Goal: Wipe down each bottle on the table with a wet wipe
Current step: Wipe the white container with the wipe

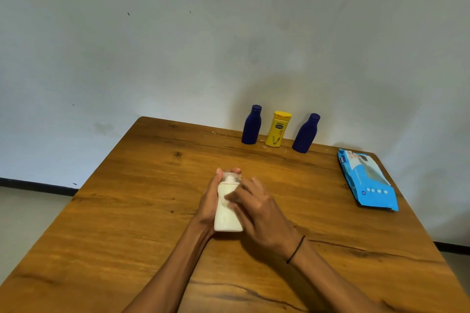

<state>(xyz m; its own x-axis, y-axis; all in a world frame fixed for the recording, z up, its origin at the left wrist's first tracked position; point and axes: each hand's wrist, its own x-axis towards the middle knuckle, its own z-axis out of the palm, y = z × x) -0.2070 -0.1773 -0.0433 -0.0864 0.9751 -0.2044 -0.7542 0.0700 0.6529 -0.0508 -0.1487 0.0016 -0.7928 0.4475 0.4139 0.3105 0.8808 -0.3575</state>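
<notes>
- White bottle (pixel 227 207) held up between both hands, roughly upright, cap end away from the body; base just above the table (pixel 127 223) or resting on it, cannot tell which.
- Left hand (pixel 209 201) wrapped round the bottle's left side, fingertips showing at the cap.
- Right hand (pixel 256 207) laid over the bottle's right face, fingers curled against the body of the bottle.
- No wet wipe plainly visible between right fingers and bottle; may be hidden under the palm, cannot tell.
- Judged step: wiping or handling of the white bottle, apparently first in the sequence.
- Beyond the hands, well apart from them, near the wall: left blue bottle (pixel 251 124), yellow bottle (pixel 278 129), right blue bottle (pixel 306 133), all upright in a row, close together but not touching.
- No way to tell from here whether those three are already wiped; no wet sheen resolvable.
- Wipe pack (pixel 367 180) lying flat, forward and right of the right hand, well apart, near the table's right edge; flap state unclear.
- Remaining, as judged: finish white bottle, set down, then up to three more bottles.
</notes>
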